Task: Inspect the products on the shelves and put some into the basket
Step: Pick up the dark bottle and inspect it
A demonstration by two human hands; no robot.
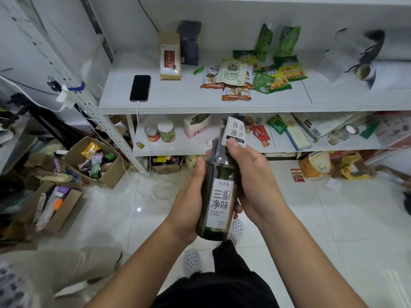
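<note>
Stage: dark bottle being inspected — not yet basketed.
Grip: left hand and right hand being curled round it.
Basket: not being shown.

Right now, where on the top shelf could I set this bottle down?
Bare patches: between the phone and the snack packets, in front of the brown box; also between the packets and the tape roll. The lower shelf is crowded.

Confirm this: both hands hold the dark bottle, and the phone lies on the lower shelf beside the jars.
Wrong shelf. Both hands, left and right, do hold the dark bottle, but the head view shows the phone on the upper shelf; the jars stand below.
</note>
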